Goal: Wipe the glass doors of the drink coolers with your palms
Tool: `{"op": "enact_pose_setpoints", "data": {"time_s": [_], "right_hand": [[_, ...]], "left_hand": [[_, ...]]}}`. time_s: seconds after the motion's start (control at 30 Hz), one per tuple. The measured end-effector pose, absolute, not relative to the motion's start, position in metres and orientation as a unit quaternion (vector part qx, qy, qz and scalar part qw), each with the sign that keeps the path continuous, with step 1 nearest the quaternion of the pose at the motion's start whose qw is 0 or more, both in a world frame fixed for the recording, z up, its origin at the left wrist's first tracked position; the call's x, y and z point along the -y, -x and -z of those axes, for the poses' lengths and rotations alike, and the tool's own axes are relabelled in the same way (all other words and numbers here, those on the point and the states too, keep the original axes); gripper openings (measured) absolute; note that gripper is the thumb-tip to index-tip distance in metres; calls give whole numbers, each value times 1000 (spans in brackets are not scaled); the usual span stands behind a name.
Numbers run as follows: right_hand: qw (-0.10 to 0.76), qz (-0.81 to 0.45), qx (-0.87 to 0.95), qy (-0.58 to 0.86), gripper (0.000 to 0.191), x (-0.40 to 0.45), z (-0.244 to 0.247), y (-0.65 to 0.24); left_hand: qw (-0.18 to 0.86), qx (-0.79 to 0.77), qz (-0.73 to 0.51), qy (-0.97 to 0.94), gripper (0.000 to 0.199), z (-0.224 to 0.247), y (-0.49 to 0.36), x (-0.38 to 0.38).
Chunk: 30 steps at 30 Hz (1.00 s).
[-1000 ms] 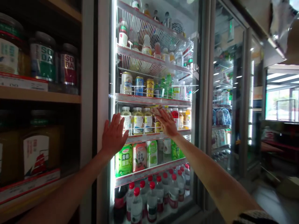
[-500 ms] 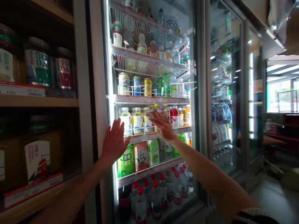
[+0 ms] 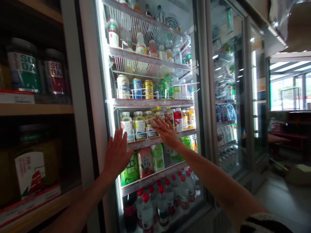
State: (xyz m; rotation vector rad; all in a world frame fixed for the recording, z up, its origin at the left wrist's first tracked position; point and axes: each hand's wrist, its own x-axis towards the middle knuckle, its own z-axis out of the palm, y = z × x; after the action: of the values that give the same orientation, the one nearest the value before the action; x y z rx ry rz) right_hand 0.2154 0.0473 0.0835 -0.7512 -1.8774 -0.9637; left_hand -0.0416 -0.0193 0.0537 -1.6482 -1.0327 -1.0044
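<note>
A lit drinks cooler with a tall glass door (image 3: 178,8) stands in front of me. My left hand (image 3: 117,157) is open, its fingers stretched upward and palm toward the left side of the door, near the metal frame (image 3: 93,81). Flat fingers of my right hand (image 3: 168,133) press a pale, crumpled cloth (image 3: 153,121) to the glass at mid-height. Behind the cloth, partly hidden, is a row of bottles with pale yellow contents (image 3: 139,125). Green and pink drink cartons (image 3: 145,161) show below, between my hands.
To the left, a wooden shelf (image 3: 36,109) carries large soda-labelled jars (image 3: 25,64). Canned drinks (image 3: 136,88) and red-capped bottles (image 3: 147,210) fill other cooler shelves. Another glass-doored cooler (image 3: 225,106) is on the right, with a bright window (image 3: 286,90) beyond.
The view has turned slightly right, so the shelves appear further left. My right hand and cloth have shifted a little left and down in view. My left hand sits slightly lower.
</note>
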Motion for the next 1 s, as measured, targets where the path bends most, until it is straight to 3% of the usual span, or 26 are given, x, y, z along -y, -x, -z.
{"op": "enact_pose_setpoints", "data": {"time_s": [0.17,0.23,0.33,0.5,0.57,0.73,0.83,1.0], "right_hand": [[613,280,555,487,54,-75,-90,-285],[638,258,519,508,54,-78,-88,-289],[581,315,601,449,52,-68,-74,-261],[395,393,771,310,56,-49,-54,-237],[416,378,751,347,56,-53,-53,-260],[604,293,558,488,53,-73,-53,-302],[578,313,604,451,52,-65,-44,-266],[440,383,749,314,55,-40,-24,-203]], "left_hand": [[460,414,406,673,75,-40,41,17],[457,417,411,670,75,-38,39,16],[453,427,411,667,75,-37,37,16],[458,426,405,667,71,-34,37,17],[459,425,404,668,71,-32,38,17],[454,432,403,667,72,-25,33,18],[449,435,408,666,72,-23,31,18],[448,434,387,679,71,-17,36,20]]}}
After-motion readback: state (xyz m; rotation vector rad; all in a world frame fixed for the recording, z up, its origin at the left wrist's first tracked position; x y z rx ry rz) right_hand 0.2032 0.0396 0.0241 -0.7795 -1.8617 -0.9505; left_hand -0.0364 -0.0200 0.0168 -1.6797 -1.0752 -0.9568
